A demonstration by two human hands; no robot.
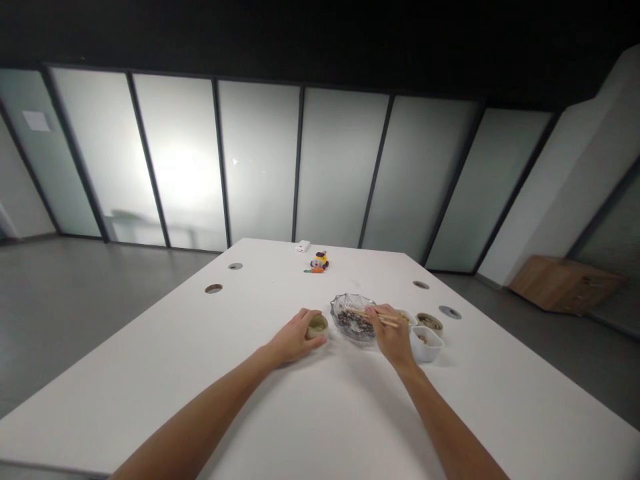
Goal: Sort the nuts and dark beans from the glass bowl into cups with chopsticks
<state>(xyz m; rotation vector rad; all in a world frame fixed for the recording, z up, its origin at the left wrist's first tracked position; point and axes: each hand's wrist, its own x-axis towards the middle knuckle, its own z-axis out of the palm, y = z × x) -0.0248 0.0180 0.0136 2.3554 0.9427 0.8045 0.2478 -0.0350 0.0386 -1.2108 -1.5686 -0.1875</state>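
Head view: left hand clasps an olive-green cup, right hand grips 2 pale wooden chopsticks.

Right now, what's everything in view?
Table: one, white, centre
Glass bowl: one, clear, centre
Pieces: many, dark, in glass bowl
Left cup: one, greenish, beside glass bowl
Chopsticks: two, tan, over glass bowl
Dishes: two, white, right
Right cup: one, greenish, beside dishes
Toy vehicle: one, yellow-grey, far side
Carrot: one, orange, by toy vehicle
Small item: one, white, far edge
Table holes: four, mostly grey, sides
Panels: several, pale, background
Paper: one, white, left
Cabinet: one, brown, right
Left hand: one, holding left cup
Right hand: one, holding chopsticks
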